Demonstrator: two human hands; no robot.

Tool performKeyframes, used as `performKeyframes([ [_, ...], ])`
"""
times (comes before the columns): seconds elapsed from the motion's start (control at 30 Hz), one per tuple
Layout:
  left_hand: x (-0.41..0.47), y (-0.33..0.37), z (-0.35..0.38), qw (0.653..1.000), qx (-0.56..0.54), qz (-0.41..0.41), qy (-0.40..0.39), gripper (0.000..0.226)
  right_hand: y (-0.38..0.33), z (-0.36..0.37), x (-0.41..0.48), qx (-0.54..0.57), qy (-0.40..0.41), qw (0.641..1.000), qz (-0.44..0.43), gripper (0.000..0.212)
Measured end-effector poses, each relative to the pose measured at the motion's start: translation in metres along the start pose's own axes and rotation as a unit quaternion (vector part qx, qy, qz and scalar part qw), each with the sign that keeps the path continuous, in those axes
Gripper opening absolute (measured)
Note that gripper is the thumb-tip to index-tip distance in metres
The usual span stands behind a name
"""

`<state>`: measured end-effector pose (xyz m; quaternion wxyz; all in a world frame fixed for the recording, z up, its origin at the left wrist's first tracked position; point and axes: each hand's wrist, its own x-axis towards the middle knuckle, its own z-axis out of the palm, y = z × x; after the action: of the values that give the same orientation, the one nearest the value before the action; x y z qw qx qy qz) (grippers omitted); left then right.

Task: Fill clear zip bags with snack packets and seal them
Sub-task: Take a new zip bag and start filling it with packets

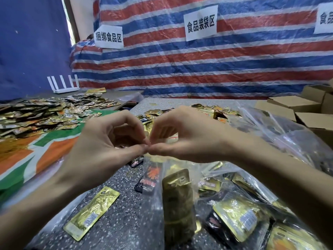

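My left hand [108,139] and my right hand [182,138] meet at the centre, thumbs and fingertips touching, and both pinch the top edge of a clear zip bag [153,201]. The bag hangs below my hands over the table. Inside it I see a gold snack packet [177,195] and an orange-and-black packet [152,175]. A loose gold packet [91,212] lies on the speckled table [126,179] at the lower left.
A big heap of snack packets [45,112] covers the left of the table. Filled clear bags [252,210] lie at the lower right, and more packets [212,110] lie behind my hands. Cardboard boxes [292,105] stand at the right. A striped tarp [198,65] hangs behind.
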<state>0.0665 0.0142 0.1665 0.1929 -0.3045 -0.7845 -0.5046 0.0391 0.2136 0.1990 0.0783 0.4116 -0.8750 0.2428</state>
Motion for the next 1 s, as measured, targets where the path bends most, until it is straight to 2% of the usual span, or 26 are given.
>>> performKeyframes([
  [0.27, -0.003, -0.005, -0.005, 1.000, -0.014, -0.014, -0.002, 0.023, -0.006, 0.003, 0.000, -0.003, 0.005, 1.000, -0.004, 0.005],
  [0.37, -0.001, -0.007, -0.005, 0.999, 0.009, -0.034, -0.037, 0.016, -0.012, 0.003, 0.000, -0.024, 0.019, 1.000, -0.007, 0.011],
  [0.47, -0.001, -0.008, -0.009, 0.993, 0.065, -0.029, -0.096, 0.027, -0.014, 0.002, -0.001, -0.026, 0.016, 1.000, -0.007, 0.012],
  [0.53, -0.002, -0.008, -0.010, 0.990, 0.088, -0.004, -0.106, 0.028, -0.014, 0.001, -0.002, -0.007, 0.006, 1.000, 0.001, 0.012],
  [0.77, -0.006, -0.009, 0.001, 0.987, 0.138, 0.072, -0.051, 0.015, -0.006, 0.004, -0.003, 0.026, -0.005, 1.000, 0.008, 0.010],
  [0.87, -0.006, -0.010, 0.007, 0.979, 0.170, 0.113, -0.023, 0.022, -0.005, 0.004, -0.006, 0.008, 0.008, 1.000, 0.000, 0.009],
  [1.0, -0.005, -0.015, 0.014, 0.990, 0.107, 0.096, 0.011, 0.023, -0.004, -0.002, -0.010, -0.036, 0.005, 0.999, -0.008, 0.006],
])
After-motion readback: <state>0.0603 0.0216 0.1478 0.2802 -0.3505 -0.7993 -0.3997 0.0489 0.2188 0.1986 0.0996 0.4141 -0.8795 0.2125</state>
